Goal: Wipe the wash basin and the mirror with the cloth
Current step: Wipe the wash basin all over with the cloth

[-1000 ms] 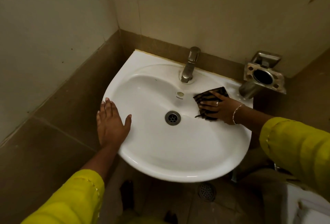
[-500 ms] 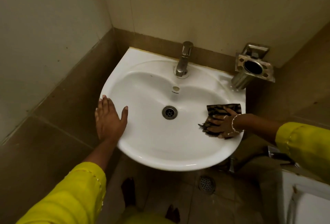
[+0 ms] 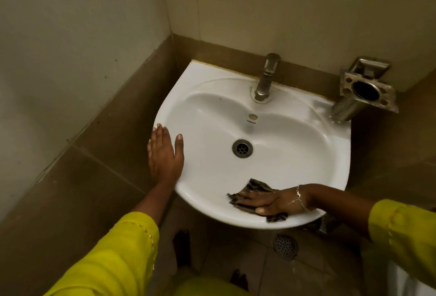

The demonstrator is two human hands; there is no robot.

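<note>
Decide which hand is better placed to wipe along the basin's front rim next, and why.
Probably right: the right hand presses the cloth on the front rim of the wash basin; the left hand rests bare on its left rim.

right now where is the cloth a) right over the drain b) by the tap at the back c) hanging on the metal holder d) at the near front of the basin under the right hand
D: the right hand presses the cloth flat against the near front of the wash basin, nearer the camera than the drain and far from the tap.
</note>
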